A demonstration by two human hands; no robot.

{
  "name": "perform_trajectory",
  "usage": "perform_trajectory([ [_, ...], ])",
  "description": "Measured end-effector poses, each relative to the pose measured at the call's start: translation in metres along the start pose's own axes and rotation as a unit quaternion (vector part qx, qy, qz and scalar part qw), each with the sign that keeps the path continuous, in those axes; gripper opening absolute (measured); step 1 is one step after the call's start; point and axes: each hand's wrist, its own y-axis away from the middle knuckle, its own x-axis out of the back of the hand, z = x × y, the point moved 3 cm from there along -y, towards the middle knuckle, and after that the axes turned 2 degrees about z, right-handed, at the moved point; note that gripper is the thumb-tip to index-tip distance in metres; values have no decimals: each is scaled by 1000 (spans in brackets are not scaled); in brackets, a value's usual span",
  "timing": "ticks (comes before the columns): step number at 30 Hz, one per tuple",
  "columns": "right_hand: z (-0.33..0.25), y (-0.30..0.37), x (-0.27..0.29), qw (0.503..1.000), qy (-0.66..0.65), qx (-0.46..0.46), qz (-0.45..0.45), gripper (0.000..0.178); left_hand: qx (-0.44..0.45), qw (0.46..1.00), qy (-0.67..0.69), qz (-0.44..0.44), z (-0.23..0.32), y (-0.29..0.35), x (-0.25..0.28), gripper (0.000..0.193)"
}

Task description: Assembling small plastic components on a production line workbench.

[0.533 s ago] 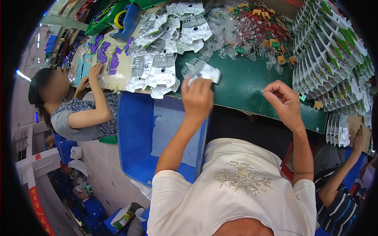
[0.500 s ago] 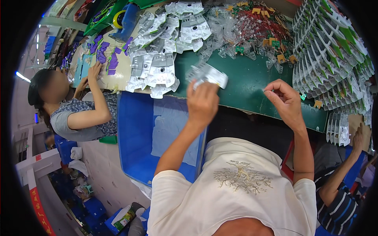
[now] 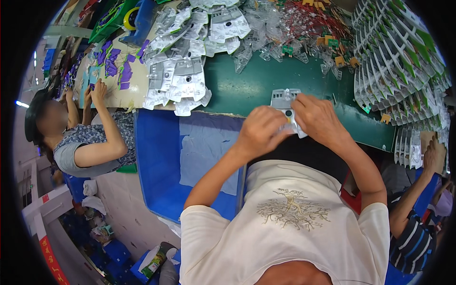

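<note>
A silver-grey and white moulded plastic housing is held over the front edge of the green worktop. My left hand is closed on its lower left side, the fingertips partly blurred. My right hand grips its right side, fingers bent over the face. A dark round hole and a small yellowish spot show between my hands. Whether a smaller piece sits in my fingers is hidden. Left of my hands lies a pile of similar housings, some with green edges.
Clear plastic pieces and red-wired parts with small boards are heaped at the back. Tall stacked housings stand on the right. A blue bin sits below the table edge. Co-workers are at the left and right.
My left hand has brought the housing right and nearer to me. My right hand has moved left onto it. The view has shifted slightly, and the left co-worker's arms have moved.
</note>
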Motion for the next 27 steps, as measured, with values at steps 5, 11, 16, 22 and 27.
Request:
perform_trajectory([
  [5, -5, 12, 0, 999, -14, -15, -24, 20, 100, 962, -192, 167, -73, -40, 33, 28],
  [11, -5, 22, 7, 1000, -18, -22, 1, 25, 191, 971, -90, 113, -85, -38, 28, 25],
  [16, -7, 31, 9, 999, -4, -44, 9, 26, 51, 983, -152, 92, -49, -22, 29, 19],
  [22, -7, 29, 11, 999, -2, -39, -9, 30, 170, 966, -196, 18, -40, -24, 24, 20],
  [27, -6, 29, 13, 999, -12, -29, -13, 28, 119, 980, -157, -18, -32, -18, 26, 20],
])
